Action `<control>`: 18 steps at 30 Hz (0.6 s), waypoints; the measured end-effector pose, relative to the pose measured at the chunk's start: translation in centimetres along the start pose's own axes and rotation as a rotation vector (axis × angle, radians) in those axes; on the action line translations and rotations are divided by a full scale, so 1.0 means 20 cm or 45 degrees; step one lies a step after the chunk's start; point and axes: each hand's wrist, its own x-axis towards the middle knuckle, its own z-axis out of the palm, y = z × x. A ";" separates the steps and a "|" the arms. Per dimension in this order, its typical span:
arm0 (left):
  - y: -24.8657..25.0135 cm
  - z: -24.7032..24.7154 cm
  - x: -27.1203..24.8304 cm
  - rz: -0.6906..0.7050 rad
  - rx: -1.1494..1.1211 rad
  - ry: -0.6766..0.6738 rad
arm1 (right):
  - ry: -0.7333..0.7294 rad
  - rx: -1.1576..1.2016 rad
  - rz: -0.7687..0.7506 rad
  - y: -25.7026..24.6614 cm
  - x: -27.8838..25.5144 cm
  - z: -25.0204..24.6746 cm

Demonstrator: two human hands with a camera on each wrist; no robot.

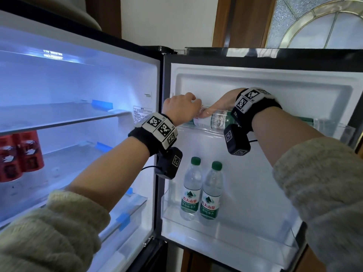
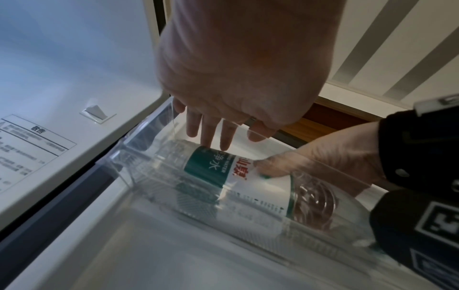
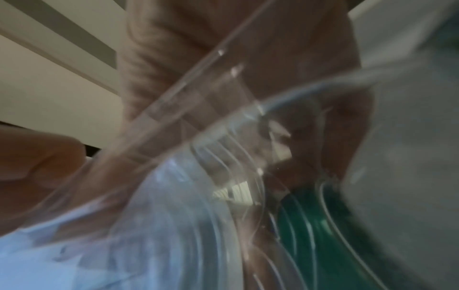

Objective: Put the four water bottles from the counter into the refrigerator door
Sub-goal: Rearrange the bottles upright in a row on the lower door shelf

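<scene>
A water bottle [image 1: 214, 119] [image 2: 248, 186] with a green and white label lies on its side in the clear upper door shelf [image 1: 345, 132] [image 2: 139, 147]. My right hand [image 1: 222, 103] [image 2: 310, 160] grips its middle, thumb on the label. My left hand [image 1: 181, 107] [image 2: 231, 137] reaches over the rail, its straight fingertips touching the bottle's left end. A second bottle [image 1: 322, 123] lies further right on the same shelf, partly hidden by my right arm. Two bottles [image 1: 191, 191] [image 1: 212, 195] stand upright, side by side, in the lower door shelf [image 1: 235, 242]. The right wrist view is blurred, showing only clear plastic [image 3: 174, 215].
The refrigerator door stands open on the right, the lit compartment on the left. Red cans [image 1: 19, 154] sit on a middle glass shelf at the far left. The lower door shelf has free room to the right of the two bottles.
</scene>
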 end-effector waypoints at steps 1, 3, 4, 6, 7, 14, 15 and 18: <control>0.00 0.00 0.00 0.016 0.032 -0.012 | 0.023 0.048 0.002 0.02 0.05 0.00; -0.01 0.00 0.00 0.043 0.103 -0.023 | 0.007 -0.028 -0.016 0.01 0.06 0.01; -0.01 0.00 0.00 0.051 0.122 -0.019 | 0.002 -0.128 -0.022 -0.01 0.04 0.01; -0.02 0.00 0.00 0.043 0.090 -0.003 | 0.057 -0.179 -0.018 -0.02 0.01 0.01; -0.02 0.01 0.01 0.039 0.071 0.002 | 0.110 -0.165 -0.023 -0.02 0.01 0.01; -0.04 -0.01 0.01 0.037 -0.007 0.032 | 0.521 -0.531 -0.120 -0.08 -0.04 0.00; -0.04 -0.01 0.00 0.035 -0.016 0.021 | 0.587 -0.609 -0.153 -0.08 -0.05 0.00; -0.04 -0.02 0.00 0.036 -0.075 -0.002 | 0.739 -0.770 -0.209 -0.08 -0.06 0.01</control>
